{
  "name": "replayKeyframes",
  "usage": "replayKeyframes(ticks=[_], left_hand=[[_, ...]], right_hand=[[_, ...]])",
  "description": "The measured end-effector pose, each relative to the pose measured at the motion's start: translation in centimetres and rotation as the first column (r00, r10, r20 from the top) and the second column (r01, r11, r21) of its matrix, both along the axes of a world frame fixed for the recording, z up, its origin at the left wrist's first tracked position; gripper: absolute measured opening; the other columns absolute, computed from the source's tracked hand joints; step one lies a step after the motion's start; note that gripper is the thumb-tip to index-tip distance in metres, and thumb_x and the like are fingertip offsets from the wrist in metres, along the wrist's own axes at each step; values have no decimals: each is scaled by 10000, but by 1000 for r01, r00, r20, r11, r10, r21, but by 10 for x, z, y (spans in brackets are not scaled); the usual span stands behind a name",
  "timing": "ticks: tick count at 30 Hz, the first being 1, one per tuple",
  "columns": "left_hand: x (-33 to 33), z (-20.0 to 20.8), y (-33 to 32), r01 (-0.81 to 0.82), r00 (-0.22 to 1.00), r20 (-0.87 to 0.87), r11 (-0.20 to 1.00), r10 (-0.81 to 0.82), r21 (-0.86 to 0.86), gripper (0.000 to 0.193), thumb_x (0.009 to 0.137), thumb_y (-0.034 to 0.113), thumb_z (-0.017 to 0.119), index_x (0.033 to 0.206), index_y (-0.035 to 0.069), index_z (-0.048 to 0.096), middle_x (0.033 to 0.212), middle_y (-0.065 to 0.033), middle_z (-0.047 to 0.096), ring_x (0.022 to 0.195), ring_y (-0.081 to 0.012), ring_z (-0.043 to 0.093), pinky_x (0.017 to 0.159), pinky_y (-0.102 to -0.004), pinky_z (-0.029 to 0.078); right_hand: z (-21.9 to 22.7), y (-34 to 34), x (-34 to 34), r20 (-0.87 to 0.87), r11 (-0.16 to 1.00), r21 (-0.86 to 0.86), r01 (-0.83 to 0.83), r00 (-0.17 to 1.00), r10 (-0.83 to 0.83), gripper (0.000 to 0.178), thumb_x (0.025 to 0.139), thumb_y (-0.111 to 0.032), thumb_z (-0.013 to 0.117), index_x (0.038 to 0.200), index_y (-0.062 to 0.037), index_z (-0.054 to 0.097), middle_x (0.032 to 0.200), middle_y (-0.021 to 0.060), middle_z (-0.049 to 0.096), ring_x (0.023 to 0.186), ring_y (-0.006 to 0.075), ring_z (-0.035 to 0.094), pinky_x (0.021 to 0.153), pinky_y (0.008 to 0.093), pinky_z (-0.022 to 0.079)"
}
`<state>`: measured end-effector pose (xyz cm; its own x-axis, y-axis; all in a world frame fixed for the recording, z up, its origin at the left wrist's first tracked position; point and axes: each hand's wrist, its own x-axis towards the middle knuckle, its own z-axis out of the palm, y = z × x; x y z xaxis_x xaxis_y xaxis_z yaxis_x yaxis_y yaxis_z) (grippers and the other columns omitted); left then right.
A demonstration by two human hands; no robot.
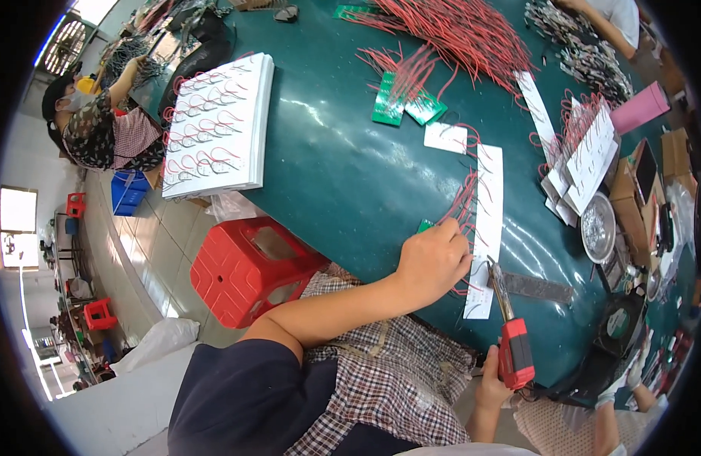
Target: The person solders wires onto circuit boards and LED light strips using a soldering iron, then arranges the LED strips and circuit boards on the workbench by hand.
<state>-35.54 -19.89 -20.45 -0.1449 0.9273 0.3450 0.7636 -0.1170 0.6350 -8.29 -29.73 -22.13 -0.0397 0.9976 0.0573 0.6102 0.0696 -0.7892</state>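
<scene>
My right hand (490, 387) grips a soldering iron (516, 353) with a red and black handle, its metal tip pointing up to a long white strip (489, 197). Over the left edge of that strip, my left hand (434, 261) is closed in a pinch; whatever lies between its fingertips is hidden. Red wires (466, 199) stand along the strip and pass by the left fingers. A small green circuit board (424, 226) peeks out behind the left hand. Just right of the iron's tip lies a flat dark grey bar (539, 288).
Stacked white panels with red wires (217, 125) stand at left. Green boards (388, 99) and a red wire heap (461, 34) lie farther off. At right are wired white boards (590, 163), a metal bowl (598, 228) and a black fan (620, 321). Co-workers sit around; a red stool (229, 273) stands left.
</scene>
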Motion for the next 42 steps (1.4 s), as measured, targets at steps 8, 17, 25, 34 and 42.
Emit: replayKeyframes(ticks=[8, 17, 25, 34, 42], left_hand=[[-13, 7, 8, -2, 998, -60, 999, -1, -46, 137, 758, 151, 781, 727, 94, 660, 791, -48, 585, 652, -247, 625, 569, -359, 497], [-9, 0, 10, 44, 998, -39, 997, -46, -56, 150, 719, 139, 795, 737, 84, 657, 807, -47, 574, 664, -242, 628, 575, -367, 511], [-12, 5, 8, 59, 998, -17, 997, -59, -49, 143, 757, 136, 794, 750, 67, 669, 784, -30, 585, 607, -213, 599, 543, -342, 476], [-12, 3, 9, 56, 998, -30, 998, -57, -35, 143, 751, 135, 796, 747, 68, 670, 779, -29, 584, 608, -210, 599, 541, -336, 476], [-12, 3, 9, 46, 998, -40, 998, -48, -42, 137, 748, 140, 795, 746, 74, 676, 784, -25, 587, 604, -205, 599, 539, -336, 474]], right_hand=[[43, 26, -40, -1, 992, 121, -38, 999, 38, 198, 782, -17, 789, 939, 8, 671, 817, 101, 653, 663, 218, 631, 612, 307, 506], [44, 19, -38, -34, 999, 15, 35, 999, -35, 192, 769, -17, 790, 924, 15, 681, 836, 113, 675, 645, 214, 647, 588, 310, 507], [42, 24, -38, 18, 997, 56, -60, 998, 59, 196, 759, -7, 790, 927, 18, 691, 862, 128, 687, 663, 229, 661, 611, 315, 518], [46, 29, -42, 54, 995, 59, -86, 995, 83, 191, 757, -3, 788, 923, 15, 696, 858, 123, 688, 655, 231, 659, 606, 311, 515], [47, 33, -43, 48, 988, 82, -131, 991, 127, 166, 748, 9, 785, 886, 16, 692, 822, 131, 675, 636, 248, 653, 581, 320, 508]])
